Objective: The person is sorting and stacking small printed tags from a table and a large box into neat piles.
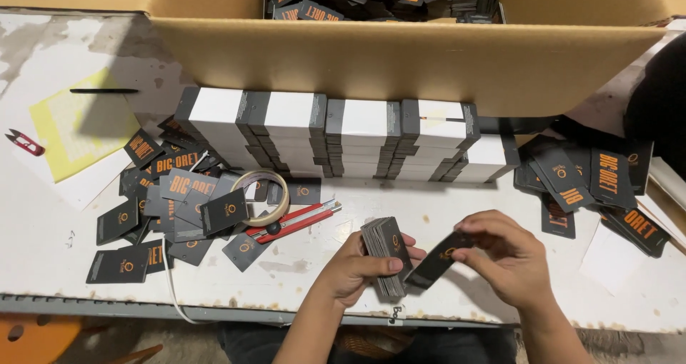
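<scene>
**Dark cards in both hands at the table's near edge**

Black card tags with orange marks are the work here, seen from the head camera. The left hand (pixel 357 267) is clamped around a thick stack of tags (pixel 384 253), held on edge just above the white table (pixel 43 242). The right hand (pixel 500 260), just beside the stack, pinches a single tag (pixel 437 258) between thumb and fingertips, its lower end touching the stack. Left of the stack lie a red utility knife (pixel 296 222), a roll of tape (pixel 263 196) and a loose heap of tags (pixel 175 200). Beyond the stack stand rows of banded white-and-black bundles (pixel 329 139), and behind them an open cardboard box (pixel 407 57) of more tags. Right of the stack lies another scatter of tags (pixel 597 185). Far left of the stack, small red snips (pixel 25 143) rest near a yellow sheet (pixel 75 125).
</scene>
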